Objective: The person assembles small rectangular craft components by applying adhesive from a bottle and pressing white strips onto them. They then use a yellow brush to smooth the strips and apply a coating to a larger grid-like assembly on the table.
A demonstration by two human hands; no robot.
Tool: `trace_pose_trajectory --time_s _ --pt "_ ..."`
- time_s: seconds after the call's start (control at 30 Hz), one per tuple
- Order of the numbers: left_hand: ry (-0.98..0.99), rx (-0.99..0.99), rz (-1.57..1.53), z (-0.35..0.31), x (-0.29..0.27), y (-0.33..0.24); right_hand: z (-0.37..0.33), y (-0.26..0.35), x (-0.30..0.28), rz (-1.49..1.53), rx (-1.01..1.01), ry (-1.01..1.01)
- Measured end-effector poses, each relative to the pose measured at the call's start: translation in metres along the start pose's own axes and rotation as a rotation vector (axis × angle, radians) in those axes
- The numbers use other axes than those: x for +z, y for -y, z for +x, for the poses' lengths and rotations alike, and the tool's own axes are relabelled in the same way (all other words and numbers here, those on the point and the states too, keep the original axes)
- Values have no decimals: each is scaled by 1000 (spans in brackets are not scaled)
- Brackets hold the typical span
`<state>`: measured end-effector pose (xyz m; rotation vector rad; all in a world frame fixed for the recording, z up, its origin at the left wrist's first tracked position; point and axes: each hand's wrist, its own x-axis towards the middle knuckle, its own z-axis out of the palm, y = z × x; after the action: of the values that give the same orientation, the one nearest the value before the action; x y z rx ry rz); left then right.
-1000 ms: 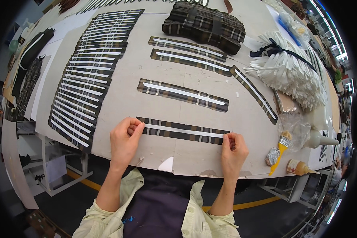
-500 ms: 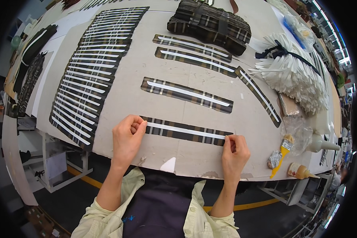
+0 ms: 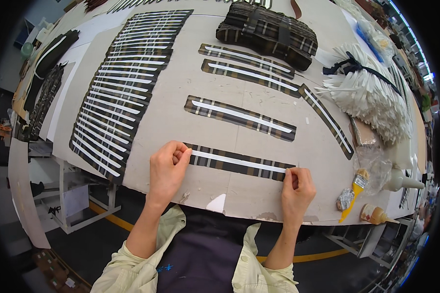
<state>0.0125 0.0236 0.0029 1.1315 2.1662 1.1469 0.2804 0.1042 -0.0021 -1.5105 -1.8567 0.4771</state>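
Two hands: both pinching the ends of one plaid strip (image 3: pixel 238 163) with a white strip down its middle.
Left hand (image 3: pixel 167 172): fingertips together, clamped on the strip's left end.
Right hand (image 3: pixel 297 189): thumb and forefinger closed on the right end, just past the white strip's tip.
Change over the last second: almost none; same strip, same two ends gripped, only a slight shift of view.
Reading: probably pressing or aligning the white strip in place, not yet released.
Beyond the fingertips: three more plaid strips (image 3: pixel 240 117) laid flat, then a stacked plaid bundle (image 3: pixel 267 33).
Left of the left fingers: a long overlapping row of finished strips (image 3: pixel 124 88).
Right of the right fingers: yellow-handled glue brush (image 3: pixel 355 193), white bundle of strips (image 3: pixel 371 95).
Support: grey cardboard worktop (image 3: pixel 205 183).
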Motion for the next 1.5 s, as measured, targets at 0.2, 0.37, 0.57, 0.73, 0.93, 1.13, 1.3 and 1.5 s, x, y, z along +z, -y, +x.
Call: trace_pose_trajectory --time_s 0.2,0.37,0.57,0.73,0.93,1.13,1.3,1.5 --pt "-24 49 92 -4 3 -3 0 -1 -1 -8 -3 3" --pt "-124 67 223 -10 7 -9 -1 -2 0 -20 -11 2" --pt "-147 174 159 -10 8 -1 -4 -6 -1 1 -12 -19" --pt "-1 802 188 -36 53 -45 -4 -5 2 -23 -38 -29" --pt "137 899 297 -47 106 -52 -5 -11 4 -11 -65 -44" --pt "138 924 349 -48 107 -52 -6 -11 2 -33 -57 -35" --pt "114 939 370 -50 110 -46 -6 -5 -12 -55 39 -177" --pt "105 903 288 -51 107 -47 -22 1 -1 -209 -388 -25"
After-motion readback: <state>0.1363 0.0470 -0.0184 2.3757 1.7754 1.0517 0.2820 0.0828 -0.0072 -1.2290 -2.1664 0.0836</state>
